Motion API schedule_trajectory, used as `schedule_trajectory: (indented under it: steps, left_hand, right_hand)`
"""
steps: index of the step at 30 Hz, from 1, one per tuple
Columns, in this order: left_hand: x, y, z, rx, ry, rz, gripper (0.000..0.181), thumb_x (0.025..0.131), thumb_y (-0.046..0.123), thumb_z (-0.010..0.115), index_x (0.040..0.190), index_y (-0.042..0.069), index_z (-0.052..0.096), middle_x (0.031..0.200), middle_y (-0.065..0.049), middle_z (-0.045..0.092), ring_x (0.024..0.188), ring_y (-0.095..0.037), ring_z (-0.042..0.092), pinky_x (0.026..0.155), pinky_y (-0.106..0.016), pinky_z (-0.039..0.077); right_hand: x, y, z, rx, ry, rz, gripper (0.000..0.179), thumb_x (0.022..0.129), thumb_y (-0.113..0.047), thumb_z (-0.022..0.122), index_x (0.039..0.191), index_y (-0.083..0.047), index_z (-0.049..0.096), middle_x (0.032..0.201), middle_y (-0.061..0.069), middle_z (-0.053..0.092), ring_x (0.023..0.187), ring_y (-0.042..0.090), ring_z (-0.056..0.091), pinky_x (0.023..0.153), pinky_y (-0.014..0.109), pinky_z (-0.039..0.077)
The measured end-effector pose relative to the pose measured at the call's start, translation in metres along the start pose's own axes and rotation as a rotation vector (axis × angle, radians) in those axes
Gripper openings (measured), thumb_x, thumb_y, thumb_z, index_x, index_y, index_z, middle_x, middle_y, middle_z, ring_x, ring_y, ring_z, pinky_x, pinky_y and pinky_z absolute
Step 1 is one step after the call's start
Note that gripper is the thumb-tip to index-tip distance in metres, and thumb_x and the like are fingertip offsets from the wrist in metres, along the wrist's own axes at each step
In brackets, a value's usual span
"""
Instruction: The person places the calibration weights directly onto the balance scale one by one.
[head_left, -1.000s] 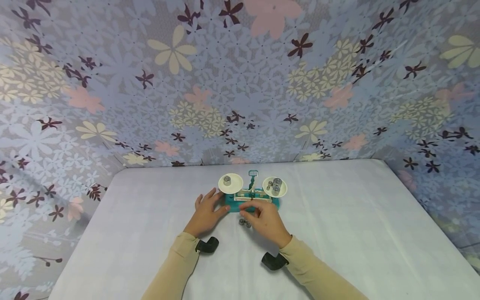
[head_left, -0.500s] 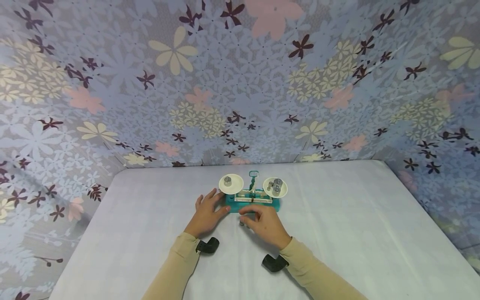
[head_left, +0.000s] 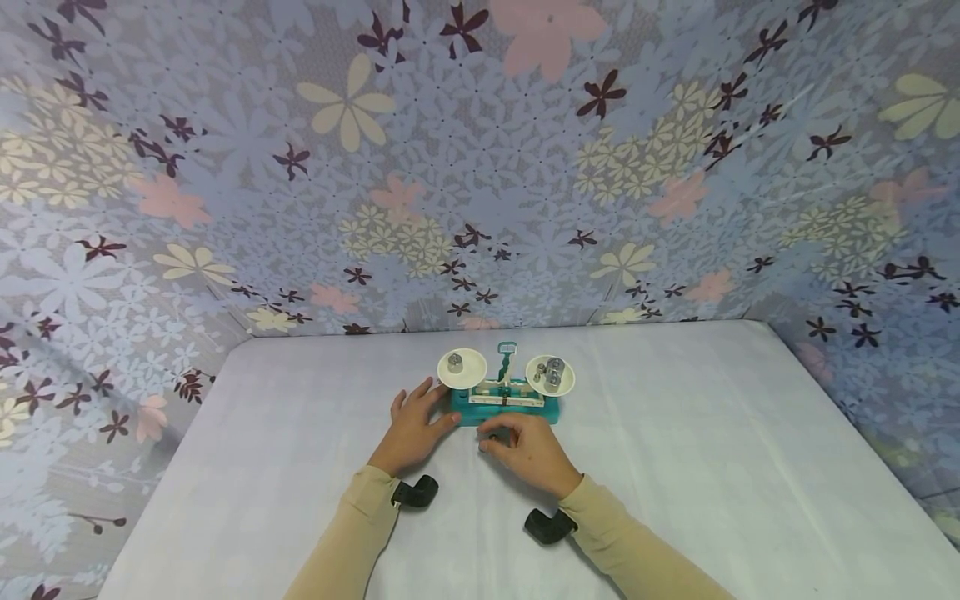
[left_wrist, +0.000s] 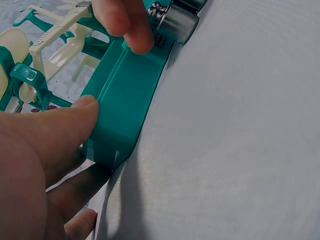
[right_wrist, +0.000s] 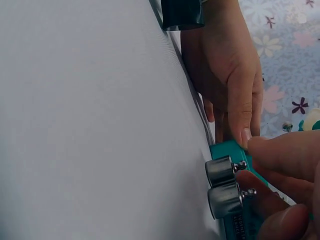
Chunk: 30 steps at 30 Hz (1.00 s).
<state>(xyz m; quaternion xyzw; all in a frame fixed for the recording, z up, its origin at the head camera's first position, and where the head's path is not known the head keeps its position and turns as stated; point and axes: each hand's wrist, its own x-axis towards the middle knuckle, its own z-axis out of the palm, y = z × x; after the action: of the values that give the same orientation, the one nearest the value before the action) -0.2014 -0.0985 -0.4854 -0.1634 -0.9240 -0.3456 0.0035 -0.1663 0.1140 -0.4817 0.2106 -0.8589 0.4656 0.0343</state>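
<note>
1. A teal balance scale sits near the far edge of the pale surface, close to the floral-patterned wall.
2. The person's left hand is at the left end of its base; I see the thumb pressing the base's edge and the other fingers round the end, gripping it between them.
3. The right hand is in front of the base with bent fingers; thumb and forefinger stand apart. One fingertip lies right by a weight's knob, though I cannot tell whether it touches.
4. Just there, two metal weights, the nearer-to-left one and its neighbour, stand upright side by side in front of the base, mostly hidden from the head view by that right hand.
5. The scale's left white pan carries a single weight.
6. Its right white pan carries two larger weights close together, and a smaller weight just beside them.
7. Both arms wear beige sleeves, with a black device at each wrist.
</note>
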Motion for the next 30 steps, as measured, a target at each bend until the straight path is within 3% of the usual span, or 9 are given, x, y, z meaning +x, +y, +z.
schedule_trajectory:
  steps: [30]
  left_hand:
    - [-0.0001, 0.0011, -0.0007, -0.003, 0.006, 0.013, 0.056, 0.09, 0.037, 0.058, 0.136, 0.008, 0.047, 0.138, -0.01, 0.047, 0.136, -0.031, 0.026, 0.108, -0.058, 0.004]
  right_hand:
    - [-0.0009, 0.0044, 0.0026, -0.041, -0.024, 0.034, 0.011, 0.079, -0.016, 0.074, 0.09, -0.019, 0.073, 0.065, -0.013, 0.056, 0.046, 0.004, 0.041, 0.042, 0.022, 0.036]
